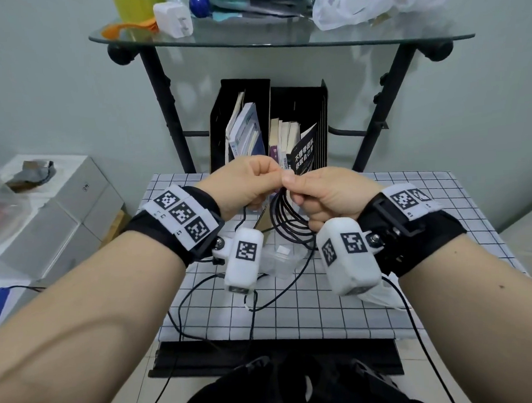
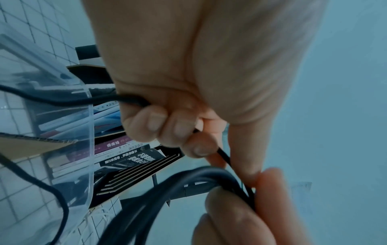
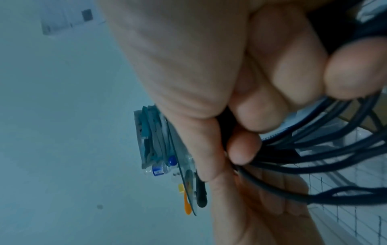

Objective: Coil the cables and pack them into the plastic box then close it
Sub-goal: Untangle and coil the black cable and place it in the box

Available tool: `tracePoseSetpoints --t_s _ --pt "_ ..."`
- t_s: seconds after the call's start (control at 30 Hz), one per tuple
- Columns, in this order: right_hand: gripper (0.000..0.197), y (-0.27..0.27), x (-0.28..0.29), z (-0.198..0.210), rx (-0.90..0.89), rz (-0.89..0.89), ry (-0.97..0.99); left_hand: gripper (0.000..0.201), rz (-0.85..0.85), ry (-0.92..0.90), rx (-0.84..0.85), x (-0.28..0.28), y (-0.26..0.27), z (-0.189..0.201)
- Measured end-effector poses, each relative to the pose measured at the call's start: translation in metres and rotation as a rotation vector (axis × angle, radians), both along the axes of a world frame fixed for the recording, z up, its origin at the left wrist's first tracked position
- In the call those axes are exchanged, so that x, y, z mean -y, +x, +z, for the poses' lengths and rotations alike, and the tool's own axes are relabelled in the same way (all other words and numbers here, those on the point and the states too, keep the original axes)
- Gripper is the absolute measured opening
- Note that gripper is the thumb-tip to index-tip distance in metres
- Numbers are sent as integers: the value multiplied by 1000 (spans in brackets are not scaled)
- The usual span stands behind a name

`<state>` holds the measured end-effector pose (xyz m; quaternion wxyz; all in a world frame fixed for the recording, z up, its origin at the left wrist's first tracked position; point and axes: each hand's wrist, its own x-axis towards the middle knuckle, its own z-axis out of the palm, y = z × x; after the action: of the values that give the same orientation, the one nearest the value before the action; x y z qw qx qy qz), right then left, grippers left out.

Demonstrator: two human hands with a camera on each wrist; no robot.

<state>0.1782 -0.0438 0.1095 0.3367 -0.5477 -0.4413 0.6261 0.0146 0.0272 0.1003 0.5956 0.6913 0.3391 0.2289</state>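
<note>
A black cable (image 1: 285, 218) hangs in several loops between both hands above the checked table. My right hand (image 1: 319, 193) grips the bundle of loops (image 3: 314, 145) with curled fingers. My left hand (image 1: 251, 177) pinches a strand of the same cable (image 2: 134, 100) right beside the right hand, thumb tips almost touching. The loose tail (image 1: 278, 292) trails down over the table and off its near edge. The clear plastic box (image 1: 281, 257) sits on the table below the hands, partly hidden by the wrist cameras; its transparent wall (image 2: 90, 132) shows in the left wrist view.
Black file holders with books (image 1: 271, 131) stand at the table's back under a glass shelf (image 1: 282, 37) loaded with clutter. White boxes (image 1: 54, 204) stack at the left. A piece of cardboard (image 1: 264, 219) lies behind the plastic box. The checked tablecloth (image 1: 413, 255) lies bare at right.
</note>
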Motion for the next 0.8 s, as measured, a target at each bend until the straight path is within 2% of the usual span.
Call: tracePoseSetpoints --t_s 0.2,0.33,0.43,0.67,0.8 --pt "38 17 0 9 -434 -181 6 28 62 -60 69 -2 -3 -11" --pt "44 19 0 12 -538 -285 70 32 61 -97 71 2 -1 -21" --pt "47 26 -2 13 -674 -392 124 31 57 -96 11 2 -7 -33" --pt "47 42 -8 18 -849 -757 256 12 99 -189 -42 8 -11 -50" --pt "43 42 -15 15 -921 -840 282 14 -6 -122 -173 14 -11 -51"
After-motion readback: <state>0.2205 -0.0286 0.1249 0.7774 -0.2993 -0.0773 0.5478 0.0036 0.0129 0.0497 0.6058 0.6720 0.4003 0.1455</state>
